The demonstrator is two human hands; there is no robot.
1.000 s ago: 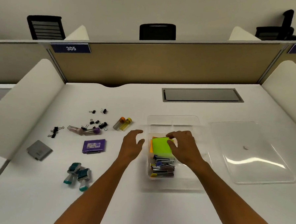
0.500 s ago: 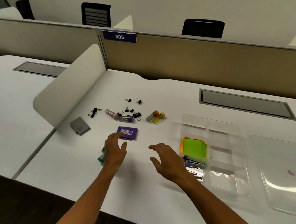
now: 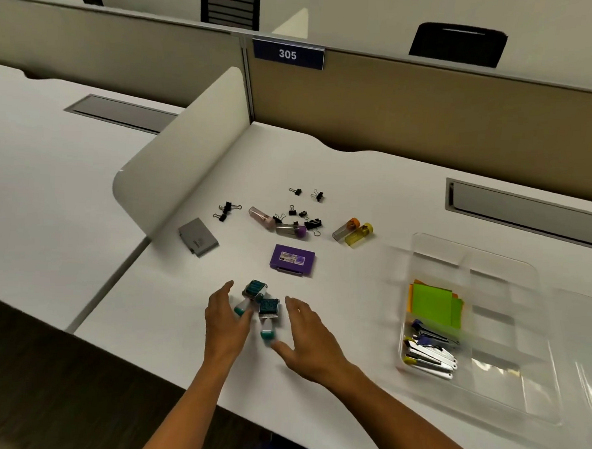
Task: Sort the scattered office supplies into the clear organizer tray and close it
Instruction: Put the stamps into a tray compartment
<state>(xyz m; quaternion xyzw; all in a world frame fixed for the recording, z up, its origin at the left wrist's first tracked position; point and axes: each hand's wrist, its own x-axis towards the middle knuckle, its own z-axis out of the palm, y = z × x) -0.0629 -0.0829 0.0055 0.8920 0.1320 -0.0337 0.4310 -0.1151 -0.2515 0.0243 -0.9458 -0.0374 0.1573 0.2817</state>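
White counter [image 3: 375, 194] in a partitioned office. Both hands, left [image 3: 226, 318] and right [image 3: 310, 342], spread and empty, flank two stamps [image 3: 261, 303]. The tray [image 3: 535, 401] sits at 3 o'clock, lidless. Judged risk: scooping both at once, one round-handled stamp rolls away.

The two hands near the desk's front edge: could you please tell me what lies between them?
In the head view, two teal-capped stamps lie between the left hand and right hand, both open.
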